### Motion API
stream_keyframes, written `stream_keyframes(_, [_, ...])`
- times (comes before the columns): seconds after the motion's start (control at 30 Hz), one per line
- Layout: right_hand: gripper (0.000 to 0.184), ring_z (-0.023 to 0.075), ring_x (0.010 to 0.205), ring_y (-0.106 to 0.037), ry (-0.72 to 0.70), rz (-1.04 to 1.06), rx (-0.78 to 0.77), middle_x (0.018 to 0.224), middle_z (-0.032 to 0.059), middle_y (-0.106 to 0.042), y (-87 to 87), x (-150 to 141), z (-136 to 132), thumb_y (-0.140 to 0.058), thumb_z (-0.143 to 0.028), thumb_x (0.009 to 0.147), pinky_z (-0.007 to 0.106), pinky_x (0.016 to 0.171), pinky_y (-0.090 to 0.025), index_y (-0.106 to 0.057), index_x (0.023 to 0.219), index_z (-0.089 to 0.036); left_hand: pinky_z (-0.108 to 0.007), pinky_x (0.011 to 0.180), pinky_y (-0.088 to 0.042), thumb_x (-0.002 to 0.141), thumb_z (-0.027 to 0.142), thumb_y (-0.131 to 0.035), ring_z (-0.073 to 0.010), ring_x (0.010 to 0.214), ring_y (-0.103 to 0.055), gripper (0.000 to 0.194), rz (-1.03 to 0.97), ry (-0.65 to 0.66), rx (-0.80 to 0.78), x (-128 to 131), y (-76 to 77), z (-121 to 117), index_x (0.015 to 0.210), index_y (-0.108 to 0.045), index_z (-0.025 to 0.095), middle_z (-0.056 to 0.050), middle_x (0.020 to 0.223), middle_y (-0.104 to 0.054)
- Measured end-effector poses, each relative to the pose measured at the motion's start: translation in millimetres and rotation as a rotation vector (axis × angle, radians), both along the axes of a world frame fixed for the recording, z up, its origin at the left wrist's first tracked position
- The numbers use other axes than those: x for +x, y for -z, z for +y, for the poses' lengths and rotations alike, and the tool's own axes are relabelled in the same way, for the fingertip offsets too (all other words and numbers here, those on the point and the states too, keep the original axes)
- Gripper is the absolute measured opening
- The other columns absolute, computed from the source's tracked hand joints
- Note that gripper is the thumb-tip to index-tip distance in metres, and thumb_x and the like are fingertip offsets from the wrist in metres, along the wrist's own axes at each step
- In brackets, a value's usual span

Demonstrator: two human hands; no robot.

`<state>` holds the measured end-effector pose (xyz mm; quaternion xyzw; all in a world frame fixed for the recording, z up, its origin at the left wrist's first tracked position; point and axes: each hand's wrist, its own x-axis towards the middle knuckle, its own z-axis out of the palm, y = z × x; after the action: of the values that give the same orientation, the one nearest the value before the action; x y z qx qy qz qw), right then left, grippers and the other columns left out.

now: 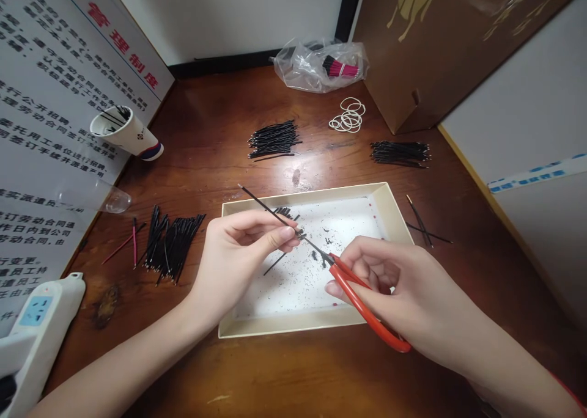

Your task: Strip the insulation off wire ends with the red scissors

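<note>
Reddish-brown wooden desk [215, 124] set against white walls, with a printed notice board [55, 82] bearing dark and red characters at the left and a brown cardboard box [426, 45] at the rear right.

Work area: a shallow cream rectangular tray [302, 327] lined with white paper occupies the desk centre. Small black clippings [316, 256] are scattered across the lining.

Left hand [243, 247]: thumb and forefinger are pressed together, pinching a thin black wire [261, 205] above the tray. Right hand [389, 283]: fingers are curled around red-handled scissors [367, 302], and the metal blades sit on the wire just beyond the left fingertips.

Surrounding items: a bundle of black wires [274, 140] lies behind the tray, a second bundle [400, 154] lies to the rear right, and a third loose pile [174, 247] lies to the left, beside two red wires [123, 244]. Pale rubber bands [347, 116] lie near a transparent plastic bag [298, 69] holding pink wires. A white paper cup [126, 132] rests on its side, holding black wires. A white power strip [41, 326] sits at the near left corner.
</note>
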<state>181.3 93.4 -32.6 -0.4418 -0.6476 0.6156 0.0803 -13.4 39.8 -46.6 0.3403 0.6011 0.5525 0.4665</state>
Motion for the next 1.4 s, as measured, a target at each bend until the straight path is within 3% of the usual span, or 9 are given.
stream_keyframes(0.33, [0.031,0.0074,0.050,-0.038,0.035,0.017,-0.111,0.054,-0.0071,-0.045,-1.8,-5.1,2.0,-0.082,-0.034,0.071,0.019,0.048,-0.035,-0.054,0.064,-0.020,-0.022,0.062,-0.057,0.078,0.021,-0.077,-0.0125,0.060,-0.069,0.003,0.071,-0.004,0.018,-0.3,1.3,-0.3,0.076,-0.076,0.018,0.000,0.066,-0.074])
stream_keyframes(0.8, [0.035,0.0075,0.052,-0.033,-0.002,0.023,-0.164,0.054,-0.0066,-0.044,-4.6,-3.6,1.1,-0.078,-0.040,0.075,0.021,0.048,-0.030,-0.051,0.065,-0.020,-0.019,0.071,-0.060,0.079,0.014,-0.075,-0.0119,0.071,-0.073,0.009,0.374,-0.091,0.113,7.4,-5.1,-9.7,0.076,-0.077,0.022,0.003,0.079,-0.078])
stream_keyframes(1.07, [0.035,0.0071,0.050,-0.033,-0.011,0.043,-0.074,0.053,-0.0078,-0.037,0.0,-0.8,-0.7,-0.078,-0.040,0.078,0.020,0.046,-0.028,-0.053,0.065,-0.020,-0.021,0.070,-0.061,0.079,0.016,-0.076,-0.0139,0.071,-0.074,0.006,0.381,-0.101,0.110,8.2,-5.2,-10.3,0.075,-0.077,0.021,0.001,0.079,-0.078])
stream_keyframes(1.27, [0.036,0.0077,0.052,-0.037,-0.056,0.027,-0.046,0.056,-0.0065,-0.041,1.3,4.3,4.2,-0.077,-0.042,0.078,0.020,0.047,-0.030,-0.053,0.065,-0.020,-0.019,0.063,-0.059,0.078,0.018,-0.076,-0.0123,0.063,-0.072,0.003,0.221,-0.084,0.058,3.4,-4.4,-4.5,0.076,-0.075,0.019,0.001,0.070,-0.076])
stream_keyframes(1.33, [0.033,0.0084,0.052,-0.038,-0.056,-0.013,0.054,0.056,-0.0058,-0.042,2.1,7.6,7.1,-0.076,-0.042,0.079,0.021,0.046,-0.031,-0.054,0.066,-0.020,-0.017,0.063,-0.059,0.079,0.019,-0.076,-0.0111,0.062,-0.071,0.003,0.160,-0.082,0.057,2.0,-3.5,-3.1,0.077,-0.074,0.019,0.002,0.068,-0.074])
stream_keyframes(1.4, [0.024,0.0101,0.052,-0.042,-0.020,-0.092,0.263,0.057,-0.0043,-0.048,4.9,10.2,10.0,-0.070,-0.038,0.084,0.023,0.048,-0.033,-0.058,0.073,-0.021,-0.017,0.064,-0.058,0.079,0.020,-0.077,-0.0109,0.063,-0.071,0.004,0.126,-0.073,0.046,1.4,-2.7,-2.7,0.077,-0.073,0.019,0.002,0.069,-0.074])
